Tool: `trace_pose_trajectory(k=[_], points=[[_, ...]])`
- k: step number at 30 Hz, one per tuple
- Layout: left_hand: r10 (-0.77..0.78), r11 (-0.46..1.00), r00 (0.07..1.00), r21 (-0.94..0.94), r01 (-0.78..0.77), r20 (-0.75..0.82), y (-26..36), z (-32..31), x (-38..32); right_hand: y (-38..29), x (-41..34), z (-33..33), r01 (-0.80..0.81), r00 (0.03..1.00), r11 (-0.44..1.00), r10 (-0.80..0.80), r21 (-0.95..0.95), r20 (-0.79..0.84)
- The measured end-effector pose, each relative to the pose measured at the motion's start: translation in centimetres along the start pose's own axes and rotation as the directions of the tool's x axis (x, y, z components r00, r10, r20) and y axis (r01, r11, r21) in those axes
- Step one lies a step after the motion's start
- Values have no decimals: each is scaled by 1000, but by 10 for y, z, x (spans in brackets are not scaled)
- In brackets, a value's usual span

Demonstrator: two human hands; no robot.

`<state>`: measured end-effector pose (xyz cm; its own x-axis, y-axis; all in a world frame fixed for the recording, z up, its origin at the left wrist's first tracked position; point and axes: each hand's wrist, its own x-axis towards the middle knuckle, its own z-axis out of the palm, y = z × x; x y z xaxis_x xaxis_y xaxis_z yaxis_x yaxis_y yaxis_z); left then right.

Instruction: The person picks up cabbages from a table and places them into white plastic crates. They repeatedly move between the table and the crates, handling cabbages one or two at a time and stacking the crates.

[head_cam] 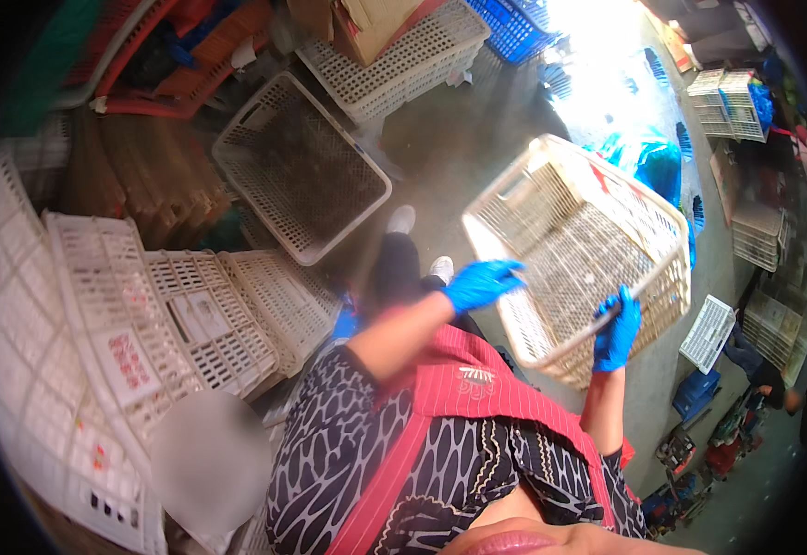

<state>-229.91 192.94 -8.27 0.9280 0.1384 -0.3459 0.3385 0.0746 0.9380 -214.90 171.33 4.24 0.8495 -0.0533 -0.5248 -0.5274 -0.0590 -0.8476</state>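
Note:
A white plastic crate (583, 243) with perforated walls is tilted in front of me, its inside towards me. My right hand (615, 329), in a blue glove, grips the crate's rim at the lower right. My left hand (488, 283), gloved in the same blue, is at the rim on the near left side, fingers stretched over the crate's mouth; whether it touches the rim is unclear. Beyond my feet, to the left, a second pale crate (303, 166) lies with its open top facing up. The inside of that one looks dark.
White crates (216, 319) are stacked close on my left, beside flattened cardboard (146, 166). Ahead stand more white crates (403, 62) bearing a cardboard box (382, 28), and a blue crate (514, 28). Crate stacks (757, 236) and a person (757, 361) are far right.

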Motion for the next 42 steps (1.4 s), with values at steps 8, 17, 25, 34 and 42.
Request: trace_pose_trajectory(k=[8,17,25,34,42], points=[[-645,495,610,356,793,-461,-326,-205,-15,47,60,-74,-55,923,995,19,-84,-384],[-683,521,661,427,739,-311,-484,-226,-23,95,100,-103,-145,854,989,108,-33,-509],[219,266,909,918,295,-356,-385,-295,-59,126,124,-31,-98,889,987,145,130,-434],[-415,843,741,84,531,-528,-91,-378,-53,79,112,87,315,933,898,-234,-307,272],[-378,908,773,-44,416,-509,67,-323,-79,141,29,-121,-312,896,901,385,-301,223]])
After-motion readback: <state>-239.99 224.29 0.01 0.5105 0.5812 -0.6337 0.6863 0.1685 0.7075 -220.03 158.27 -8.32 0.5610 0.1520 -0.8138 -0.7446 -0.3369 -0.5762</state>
